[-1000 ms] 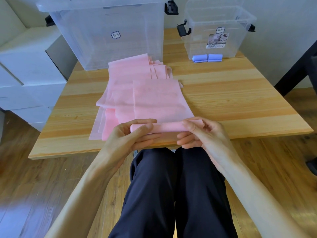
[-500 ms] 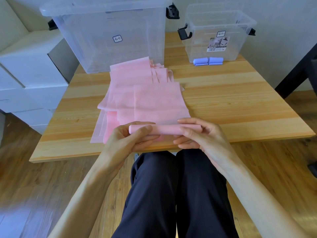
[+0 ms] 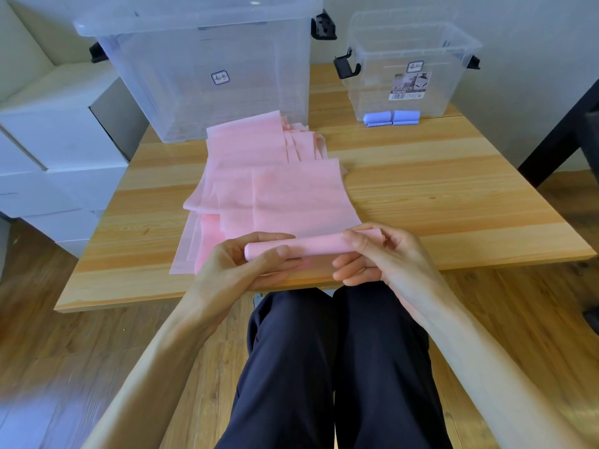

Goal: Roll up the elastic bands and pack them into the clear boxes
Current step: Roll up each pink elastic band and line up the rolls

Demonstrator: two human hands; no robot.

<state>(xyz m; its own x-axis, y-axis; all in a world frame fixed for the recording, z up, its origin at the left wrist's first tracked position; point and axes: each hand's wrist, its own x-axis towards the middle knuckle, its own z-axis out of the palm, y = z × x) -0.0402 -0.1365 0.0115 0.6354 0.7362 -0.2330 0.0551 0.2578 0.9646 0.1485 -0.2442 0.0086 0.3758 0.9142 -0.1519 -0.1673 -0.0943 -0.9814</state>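
A pink elastic band (image 3: 301,196) lies stretched along the wooden table (image 3: 437,189), its near end wound into a tight pink roll (image 3: 311,246) at the table's front edge. Both hands grip this roll. The left hand (image 3: 240,270) holds the roll's left end, thumb laid along the near side and fingers curled over the far side, so that the round end of the roll shows just past the thumb. The right hand (image 3: 389,257) holds the right end, its index finger and thumb wrapped over the top and the other fingers folded beneath; the roll's right tip peeks out beyond the knuckles. The roll lies crosswise between the two hands, parallel to the table's front edge, and its unrolled length runs from it toward the back of the table.

Under that band, a loose stack of pink bands (image 3: 227,176) fans out toward the table's left side. At the back of the table stand two clear boxes: a large clear box (image 3: 201,69) with a lid on the left and a smaller clear box (image 3: 411,69), open at the top, on the right. Two rolled blue bands (image 3: 390,118) lie end to end inside the smaller box against its front wall. Below the table's front edge, the person's dark trousers (image 3: 334,367) show.
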